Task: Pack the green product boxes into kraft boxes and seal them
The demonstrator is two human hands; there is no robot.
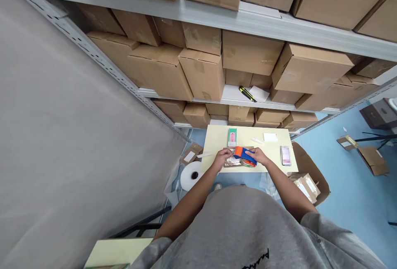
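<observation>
My right hand (259, 156) is closed around a blue and orange tape dispenser (246, 154), held over the near edge of a pale yellow table (214, 136). Part of a tape roll shows below its blue body. Just left of the dispenser's orange end, my left hand (222, 157) has its fingers pinched together; what they hold is too small to make out. Beneath both hands lies a flat brown package (230, 162) with a shiny surface, partly covered by the dispenser. Behind it sits a green and pink packet (232, 136).
A white card (270, 137) and a phone-like item (285, 155) lie on the table's right. Shelves of cardboard boxes (201, 72) rise ahead, with a utility knife (247, 94) on one. A white roll (190, 176) stands left; an open carton (321, 182) holds parcels at right.
</observation>
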